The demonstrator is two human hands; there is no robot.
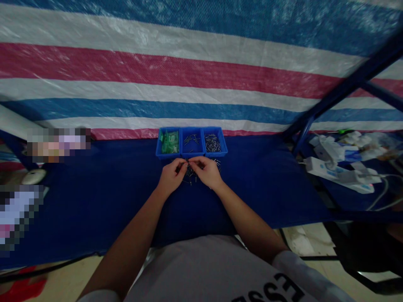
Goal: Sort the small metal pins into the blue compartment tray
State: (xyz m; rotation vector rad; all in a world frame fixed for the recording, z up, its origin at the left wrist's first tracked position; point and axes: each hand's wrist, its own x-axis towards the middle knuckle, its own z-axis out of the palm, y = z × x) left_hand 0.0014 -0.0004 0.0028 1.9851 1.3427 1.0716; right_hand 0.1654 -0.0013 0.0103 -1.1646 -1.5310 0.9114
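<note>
My left hand (171,174) and my right hand (206,170) meet fingertip to fingertip just in front of the blue bins. Both are closed in a pinch around what looks like a small, thin metal piece (188,161), mostly hidden by the fingers. Under and between the hands lies a loose heap of thin metal pieces (190,176), like screws or rivets; their exact kind is too small to tell. Behind, the middle bin (192,154) has a few such pieces, and the right bin (215,154) holds many short metal ones. Green plastic packets (170,142) fill the left bin (159,153).
The bins stand at the back of a blue-covered table (103,188), against a striped tarp (189,71). At right are a white power strip (340,176) with cables, plastic bags (365,140) and a blue metal frame (333,92). Blurred-out items sit at the left edge.
</note>
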